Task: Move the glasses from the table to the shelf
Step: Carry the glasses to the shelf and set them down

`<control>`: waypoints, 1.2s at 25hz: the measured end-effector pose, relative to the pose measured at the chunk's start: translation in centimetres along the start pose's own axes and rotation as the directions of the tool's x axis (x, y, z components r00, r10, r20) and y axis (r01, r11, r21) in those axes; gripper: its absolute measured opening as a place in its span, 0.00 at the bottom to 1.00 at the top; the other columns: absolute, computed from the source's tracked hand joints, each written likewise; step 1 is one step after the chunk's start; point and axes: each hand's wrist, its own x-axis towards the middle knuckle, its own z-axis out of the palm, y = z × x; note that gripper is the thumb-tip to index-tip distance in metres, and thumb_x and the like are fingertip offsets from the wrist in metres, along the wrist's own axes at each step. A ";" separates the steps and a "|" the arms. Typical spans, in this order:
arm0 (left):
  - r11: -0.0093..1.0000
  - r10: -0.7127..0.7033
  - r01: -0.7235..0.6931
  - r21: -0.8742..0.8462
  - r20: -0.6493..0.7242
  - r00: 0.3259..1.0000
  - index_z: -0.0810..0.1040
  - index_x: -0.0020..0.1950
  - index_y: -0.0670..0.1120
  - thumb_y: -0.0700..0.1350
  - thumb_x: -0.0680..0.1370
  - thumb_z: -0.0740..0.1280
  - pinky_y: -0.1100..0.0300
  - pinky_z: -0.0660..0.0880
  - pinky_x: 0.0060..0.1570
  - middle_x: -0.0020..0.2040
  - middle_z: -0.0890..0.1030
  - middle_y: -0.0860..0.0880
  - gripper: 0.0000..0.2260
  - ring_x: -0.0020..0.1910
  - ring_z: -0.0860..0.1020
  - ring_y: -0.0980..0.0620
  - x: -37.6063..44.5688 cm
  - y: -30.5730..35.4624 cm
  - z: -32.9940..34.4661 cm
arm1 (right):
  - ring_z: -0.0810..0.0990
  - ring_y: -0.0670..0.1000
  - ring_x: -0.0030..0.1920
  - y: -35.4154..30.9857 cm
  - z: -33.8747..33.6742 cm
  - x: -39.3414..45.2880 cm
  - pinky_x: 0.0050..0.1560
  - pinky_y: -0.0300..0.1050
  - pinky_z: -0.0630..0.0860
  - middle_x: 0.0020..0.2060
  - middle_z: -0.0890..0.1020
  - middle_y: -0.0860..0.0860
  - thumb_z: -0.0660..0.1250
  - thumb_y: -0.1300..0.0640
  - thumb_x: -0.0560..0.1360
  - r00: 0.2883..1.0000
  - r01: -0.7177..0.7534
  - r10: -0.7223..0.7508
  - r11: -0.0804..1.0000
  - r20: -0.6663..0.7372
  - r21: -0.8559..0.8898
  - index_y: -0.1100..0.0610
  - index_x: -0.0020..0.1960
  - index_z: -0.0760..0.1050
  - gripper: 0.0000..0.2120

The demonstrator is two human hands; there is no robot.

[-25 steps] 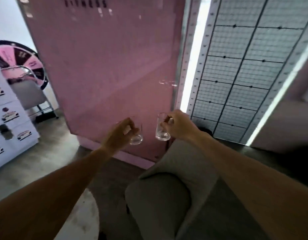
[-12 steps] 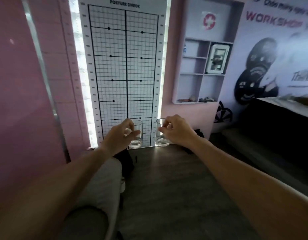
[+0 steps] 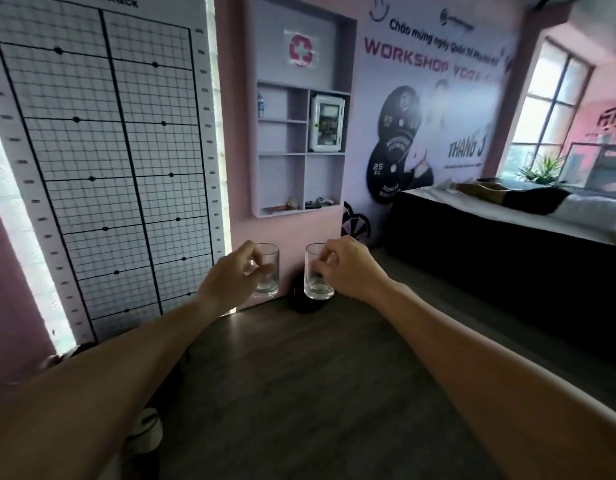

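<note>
- The left hand [image 3: 235, 277] is wrapped round a clear tumbler [image 3: 268, 271], fingers and thumb pinching its side; the right hand [image 3: 346, 268] grips a second clear glass [image 3: 316, 275] the same way. Both glasses are upright, empty, held in the air side by side with a gap between them — neither is on any surface.
- Ahead, set into the pink wall, is the white cubby shelf [image 3: 305, 154]. Its tall right-hand compartment holds a small white cabinet with a glass door [image 3: 326, 123]; a bottle [image 3: 261, 103] stands in the top-left cubby; small odds and ends lie along the bottom ledge, too blurred to name. The middle-left and both lower cubbies have open room.
- Dark wood floor [image 3: 299, 393] stretches clear between the person and the wall; a dark-sided bed [image 3: 507, 230] borders the right.
- Writing: a red cross sign [image 3: 300, 50] above the shelf; "WORKSHOP" and "THANG 3" on the wall banner [image 3: 431, 98]; "CHECK" atop the grid chart [image 3: 109, 150] — weight plates marked "25 KG".
</note>
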 end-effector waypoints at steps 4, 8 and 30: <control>0.998 0.032 -0.031 -0.060 0.007 0.999 0.72 0.47 0.51 0.61 0.75 0.68 0.51 0.79 0.48 0.43 0.83 0.53 0.15 0.49 0.82 0.50 8.4 -1.2 2.4 | 0.79 0.54 0.49 3.8 -0.8 6.7 0.48 0.40 0.70 0.49 0.80 0.56 0.72 0.50 0.72 0.999 -0.013 0.012 0.999 -0.033 -0.038 0.53 0.43 0.80 0.07; 0.995 0.051 -0.052 -0.079 -0.020 0.999 0.72 0.46 0.50 0.58 0.75 0.70 0.51 0.78 0.49 0.45 0.83 0.50 0.13 0.48 0.82 0.49 17.2 -3.0 4.4 | 0.77 0.52 0.50 6.9 -1.0 14.8 0.52 0.42 0.70 0.48 0.78 0.53 0.72 0.49 0.73 0.997 -0.009 0.006 0.999 -0.082 -0.045 0.50 0.40 0.77 0.07; 0.997 0.050 -0.057 -0.059 -0.115 0.992 0.71 0.43 0.52 0.55 0.76 0.71 0.54 0.75 0.41 0.39 0.80 0.54 0.11 0.41 0.81 0.51 60.0 -13.1 21.6 | 0.80 0.51 0.46 31.6 1.3 56.4 0.49 0.48 0.78 0.46 0.80 0.52 0.71 0.48 0.74 0.995 0.084 -0.085 0.996 -0.043 -0.021 0.48 0.39 0.77 0.07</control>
